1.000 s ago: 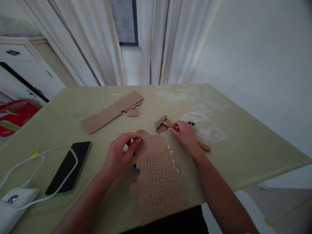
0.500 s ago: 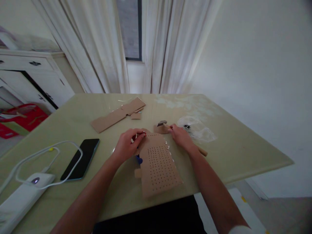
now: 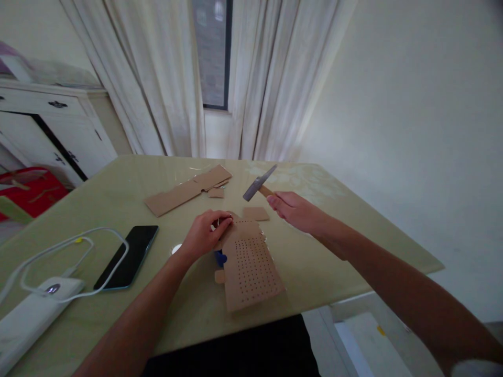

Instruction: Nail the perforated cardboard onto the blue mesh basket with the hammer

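My right hand (image 3: 293, 209) is wrapped round the wooden handle of a small hammer (image 3: 255, 187), raised over the table with its grey metal head up and to the left. A cardboard sheet (image 3: 255, 272) with rows of small holes lies in front of me, its right edge ragged. My left hand (image 3: 204, 230) rests at the sheet's far left corner, thumb and fingertips pinched together; what they hold is too small to make out. Something blue (image 3: 220, 257) shows under the sheet's left side.
Farther off lie a long cardboard strip (image 3: 181, 196) and a small cardboard piece (image 3: 256, 213). To the left are a black phone (image 3: 129, 256), a white power strip (image 3: 43, 311) with a looped cable, and a round white item (image 3: 176, 248). A wall (image 3: 412, 131) stands at the right.
My right hand has lifted the hammer up from near the table, its head now higher. My left hand keeps its pinch at the sheet's corner. My right arm now hides the clear plastic bag.
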The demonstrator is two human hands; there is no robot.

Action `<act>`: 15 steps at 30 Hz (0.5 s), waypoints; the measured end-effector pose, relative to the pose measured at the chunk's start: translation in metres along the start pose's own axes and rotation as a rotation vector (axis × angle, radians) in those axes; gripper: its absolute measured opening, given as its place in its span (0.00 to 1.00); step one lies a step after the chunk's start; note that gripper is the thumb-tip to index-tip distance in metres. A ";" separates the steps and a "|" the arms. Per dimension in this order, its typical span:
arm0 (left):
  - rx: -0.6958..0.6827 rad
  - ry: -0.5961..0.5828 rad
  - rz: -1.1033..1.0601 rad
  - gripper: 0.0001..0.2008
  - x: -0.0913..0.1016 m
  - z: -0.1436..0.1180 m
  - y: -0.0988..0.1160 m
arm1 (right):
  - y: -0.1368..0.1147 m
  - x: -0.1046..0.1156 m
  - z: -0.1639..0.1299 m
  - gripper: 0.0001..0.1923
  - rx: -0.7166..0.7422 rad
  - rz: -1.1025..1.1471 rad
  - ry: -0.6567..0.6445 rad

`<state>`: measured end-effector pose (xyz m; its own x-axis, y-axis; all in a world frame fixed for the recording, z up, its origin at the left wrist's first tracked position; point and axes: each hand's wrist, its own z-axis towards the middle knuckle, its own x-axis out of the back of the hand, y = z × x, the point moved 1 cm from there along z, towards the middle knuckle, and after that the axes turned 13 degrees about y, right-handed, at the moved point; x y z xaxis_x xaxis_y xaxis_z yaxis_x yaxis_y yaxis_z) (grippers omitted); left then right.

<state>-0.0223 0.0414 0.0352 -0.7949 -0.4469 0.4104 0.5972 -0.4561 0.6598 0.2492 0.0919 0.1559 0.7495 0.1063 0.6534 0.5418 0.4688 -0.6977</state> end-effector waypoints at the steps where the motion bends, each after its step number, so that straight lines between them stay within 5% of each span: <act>1: -0.004 -0.003 -0.001 0.12 0.000 0.000 0.000 | -0.003 -0.004 0.000 0.29 0.031 -0.041 -0.035; 15: -0.053 0.011 -0.040 0.09 -0.005 -0.003 -0.006 | -0.029 -0.027 0.002 0.22 0.112 -0.360 -0.201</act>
<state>-0.0214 0.0443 0.0273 -0.8170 -0.4357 0.3777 0.5703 -0.5139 0.6409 0.2125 0.0768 0.1588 0.4247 0.0821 0.9016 0.7026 0.5981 -0.3854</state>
